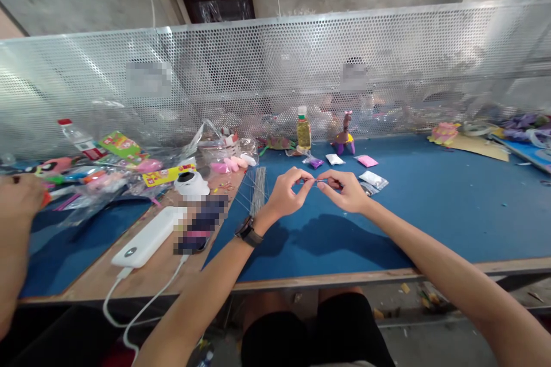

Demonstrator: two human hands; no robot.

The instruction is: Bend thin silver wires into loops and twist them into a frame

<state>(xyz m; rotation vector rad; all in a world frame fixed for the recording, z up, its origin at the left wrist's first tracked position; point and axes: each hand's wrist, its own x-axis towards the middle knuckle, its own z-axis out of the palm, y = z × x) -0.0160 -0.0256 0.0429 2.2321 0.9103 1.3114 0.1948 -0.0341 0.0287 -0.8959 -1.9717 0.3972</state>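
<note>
A thin, wire-like piece is up over the blue mat, between two hands. The left hand and right hand each pinch it, fingertips closed against thumbs. It could bend or slip if they pull too hard. The left wrist might bump the metal wires and scatter them. The left arm could snag the white cable and tug the phone.

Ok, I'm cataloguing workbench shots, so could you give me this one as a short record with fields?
Left hand: fingers pinching a thin strand; dark watch on wrist
Right hand: fingers at the same strand
Strand material: too small to tell
Surface: blue worktop
Beside left hand: bundle of thin rods
Beyond hands: pink packet, bottle of yellow liquid, purple-legged figure
Further left: white power bank
Far left edge: another person's hand, blurred
</note>
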